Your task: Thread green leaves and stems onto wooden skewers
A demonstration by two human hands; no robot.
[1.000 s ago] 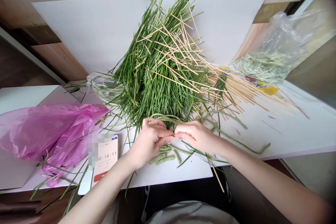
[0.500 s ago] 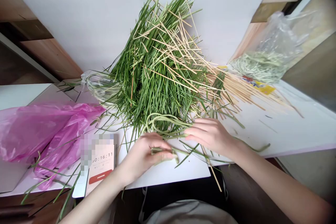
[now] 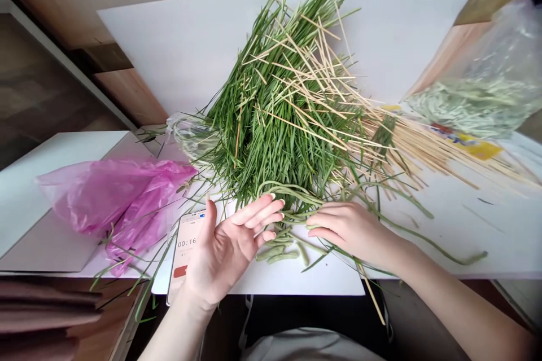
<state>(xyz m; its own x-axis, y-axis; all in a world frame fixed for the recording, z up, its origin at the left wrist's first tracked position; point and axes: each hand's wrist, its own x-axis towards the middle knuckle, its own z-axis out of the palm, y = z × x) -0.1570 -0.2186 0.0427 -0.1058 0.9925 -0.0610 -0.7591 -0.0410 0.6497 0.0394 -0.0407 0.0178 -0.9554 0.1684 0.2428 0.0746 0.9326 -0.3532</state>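
Note:
My left hand [image 3: 228, 251] is open, palm turned up and fingers stretched out, with nothing in it. Just past its fingertips, several short cut pieces of long bean [image 3: 283, 252] lie on the white tabletop. A looped bundle of pale green long beans [image 3: 292, 187] runs into my right hand [image 3: 349, 231], whose fingers are closed round them. One bean end trails away on the right [image 3: 449, 256]. Right behind both hands rises a big heap of green garlic chives [image 3: 275, 146], and its lower leaves meet the beans.
Thin wooden sticks [image 3: 427, 149] lie over the heap and spread to the right. A clear bag of pale green strips [image 3: 478, 104] stands at the far right. On the left are a pink plastic bag [image 3: 139, 192] and a phone [image 3: 181, 242] with a timer, partly behind my left hand.
My left hand has opened and turned palm up, letting go of bean pieces, which now lie on the table. My right hand still holds the long beans. The view has swung left.

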